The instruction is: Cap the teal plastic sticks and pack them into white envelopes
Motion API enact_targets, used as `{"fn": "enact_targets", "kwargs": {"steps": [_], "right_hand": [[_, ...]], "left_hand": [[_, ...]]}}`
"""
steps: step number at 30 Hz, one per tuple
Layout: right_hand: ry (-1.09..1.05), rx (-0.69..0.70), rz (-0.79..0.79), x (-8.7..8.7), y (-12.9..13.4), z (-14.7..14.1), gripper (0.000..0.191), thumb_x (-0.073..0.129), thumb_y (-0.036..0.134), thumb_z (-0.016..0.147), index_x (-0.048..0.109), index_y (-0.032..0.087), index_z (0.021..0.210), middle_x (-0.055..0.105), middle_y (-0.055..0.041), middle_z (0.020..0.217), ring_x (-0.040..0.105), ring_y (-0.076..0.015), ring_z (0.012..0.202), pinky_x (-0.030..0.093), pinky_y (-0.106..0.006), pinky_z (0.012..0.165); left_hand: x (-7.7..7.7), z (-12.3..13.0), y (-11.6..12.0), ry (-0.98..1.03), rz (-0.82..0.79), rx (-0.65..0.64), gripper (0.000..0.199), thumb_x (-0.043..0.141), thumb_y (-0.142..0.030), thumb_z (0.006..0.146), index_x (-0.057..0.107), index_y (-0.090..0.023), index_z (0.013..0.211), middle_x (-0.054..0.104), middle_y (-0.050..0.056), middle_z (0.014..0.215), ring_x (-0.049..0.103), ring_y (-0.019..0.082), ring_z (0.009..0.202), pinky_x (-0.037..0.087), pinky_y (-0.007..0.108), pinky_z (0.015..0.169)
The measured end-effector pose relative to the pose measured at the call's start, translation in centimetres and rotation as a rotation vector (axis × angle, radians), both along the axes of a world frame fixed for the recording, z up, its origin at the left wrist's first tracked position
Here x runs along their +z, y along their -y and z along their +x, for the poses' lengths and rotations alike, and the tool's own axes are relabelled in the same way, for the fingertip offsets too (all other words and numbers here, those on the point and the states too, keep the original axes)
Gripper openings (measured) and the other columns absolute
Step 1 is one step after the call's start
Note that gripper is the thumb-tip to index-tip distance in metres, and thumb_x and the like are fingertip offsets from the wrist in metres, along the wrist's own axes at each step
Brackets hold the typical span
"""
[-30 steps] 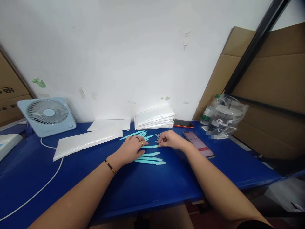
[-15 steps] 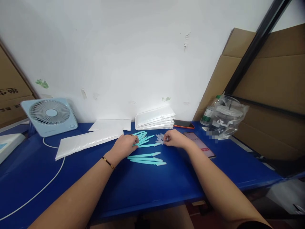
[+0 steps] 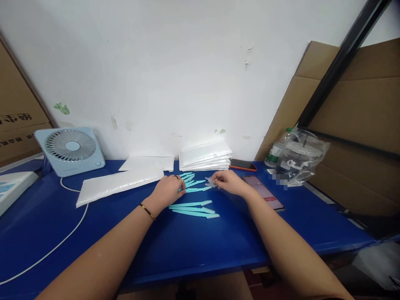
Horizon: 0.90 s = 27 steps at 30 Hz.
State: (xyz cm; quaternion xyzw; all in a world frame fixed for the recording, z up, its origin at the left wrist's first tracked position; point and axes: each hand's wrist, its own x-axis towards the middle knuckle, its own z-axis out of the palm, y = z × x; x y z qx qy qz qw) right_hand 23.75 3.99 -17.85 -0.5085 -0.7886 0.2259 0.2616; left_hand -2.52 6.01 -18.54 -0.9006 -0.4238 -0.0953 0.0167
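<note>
Several thin turquoise sticks with angled, paler ends lie fanned out on the blue table (image 3: 200, 246). My left hand (image 3: 170, 188) rests at the left ends of the upper turquoise sticks (image 3: 196, 183), its fingers curled over them. Three more turquoise sticks (image 3: 192, 211) lie apart, nearer the front edge. My right hand (image 3: 227, 182) is pinched at the small clear plastic pieces (image 3: 210, 181), just right of the upper sticks. Its fingertips hide exactly what they grip.
White padded envelopes (image 3: 120, 185) lie at left, with a stack of envelopes (image 3: 204, 155) by the wall. A blue fan (image 3: 71, 151) stands far left. Two phones (image 3: 243, 165), a bottle (image 3: 275, 152) and a bagged cup (image 3: 300, 158) are at right.
The view has shifted slightly. Fingers of my right hand have drawn closer together at the clear pieces, which now look more bunched. My left hand stays at the upper sticks.
</note>
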Motion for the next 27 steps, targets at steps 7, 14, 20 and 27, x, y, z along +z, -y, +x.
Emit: {"fn": "enact_targets", "kwargs": {"steps": [7,14,20,27], "right_hand": [[-0.26,0.071,-0.253,-0.5,0.1,-1.3,0.028,0.062,0.039,0.073,0.064,0.014,0.085,0.061,-0.0017,0.064,0.059,-0.0124,0.055,0.045,-0.023,0.053],[-0.285,0.083,-0.262,-0.9,0.1,-1.7,0.027,0.065,0.039,0.072,0.064,0.014,0.082,0.062,-0.0016,0.059,0.06,-0.0123,0.055,0.045,-0.022,0.053],[-0.278,0.118,-0.265,-0.8,0.2,-2.2,0.03,0.065,0.041,0.071,0.066,0.014,0.084,0.064,-0.0025,0.062,0.062,-0.0134,0.058,0.047,-0.023,0.055],[-0.249,0.183,-0.263,-0.6,0.9,-3.4,0.028,0.065,0.039,0.071,0.067,0.014,0.084,0.063,-0.0017,0.062,0.063,-0.0138,0.059,0.049,-0.023,0.057]], "left_hand": [[0.3,0.2,0.2,0.1,-0.065,0.022,0.018,0.053,-0.033,0.079,0.066,-0.022,0.076,0.064,0.003,0.086,0.057,0.02,0.082,0.038,0.029,0.069],[0.3,0.3,0.4,0.155,-0.113,-0.004,0.018,0.053,-0.036,0.079,0.065,-0.022,0.079,0.064,0.002,0.085,0.058,0.019,0.083,0.039,0.028,0.069],[0.4,0.4,0.4,0.156,-0.122,-0.016,0.019,0.053,-0.037,0.079,0.065,-0.022,0.079,0.064,0.002,0.085,0.058,0.019,0.083,0.039,0.027,0.069],[0.5,0.9,0.9,0.136,-0.109,-0.076,0.02,0.054,-0.039,0.079,0.065,-0.023,0.079,0.063,0.002,0.083,0.057,0.019,0.082,0.039,0.03,0.073]]}}
